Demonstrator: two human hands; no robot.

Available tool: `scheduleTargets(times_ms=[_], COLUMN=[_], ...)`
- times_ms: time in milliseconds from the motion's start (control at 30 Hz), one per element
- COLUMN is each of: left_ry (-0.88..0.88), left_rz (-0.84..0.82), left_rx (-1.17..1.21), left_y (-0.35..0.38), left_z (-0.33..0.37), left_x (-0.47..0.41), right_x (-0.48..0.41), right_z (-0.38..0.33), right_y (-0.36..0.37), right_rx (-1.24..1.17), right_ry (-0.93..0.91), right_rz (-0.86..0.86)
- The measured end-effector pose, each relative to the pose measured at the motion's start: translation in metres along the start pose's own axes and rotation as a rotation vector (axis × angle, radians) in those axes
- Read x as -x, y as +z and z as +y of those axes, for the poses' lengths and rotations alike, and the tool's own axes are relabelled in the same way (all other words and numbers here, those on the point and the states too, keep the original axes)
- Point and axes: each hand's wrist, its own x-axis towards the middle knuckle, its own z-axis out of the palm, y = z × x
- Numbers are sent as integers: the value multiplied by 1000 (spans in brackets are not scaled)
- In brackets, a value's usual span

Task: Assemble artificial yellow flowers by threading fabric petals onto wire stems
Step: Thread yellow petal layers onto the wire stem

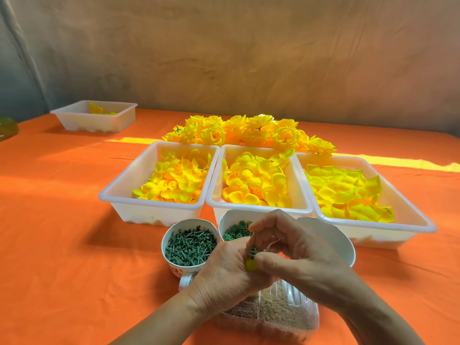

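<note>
Both hands meet just in front of the middle white plastic tray (258, 209). The left hand (224, 267) grips a yellow-handled wire spike (255, 236), and the right hand (293, 247) pinches a small green plastic ring (253, 252) onto it. This looks like the base-fitting step; next comes lifting one of the yellow fabric petals (256, 180) from that tray.

Single view: the camera sits on my head and faces forward and down across the table (74, 245). My forearms enter from the bottom edge. Nearest the lens, at lower centre, my left hand (224, 267) grips a wire stem (255, 239) and my right hand (296, 255) pinches a green ring (252, 252) on it. Three white trays (258, 210) occupy mid-frame, side by side. Beyond them lies a pile of yellow flowers (249, 131), then the wall (249, 58), which fills the upper third. A fourth tray (97, 120) stands far left. The wide-angle lens bends the table's far edge and splays the outer trays toward the frame sides.
</note>
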Motion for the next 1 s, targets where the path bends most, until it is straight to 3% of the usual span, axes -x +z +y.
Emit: scheduleTargets(times_ms=[267,500,1000], left_ry=[0,-1,6], left_rz=[10,-1,41], left_rx=[12,-24,-118], left_y=[-1,-2,-3], left_z=[2,0,4], left_x=[1,0,2], right_x=[-2,2,4], right_z=[3,5,7], right_y=[6,6,7], right_rx=[33,288,418], right_ry=[-50,-57,-94], right_rz=[89,153,175])
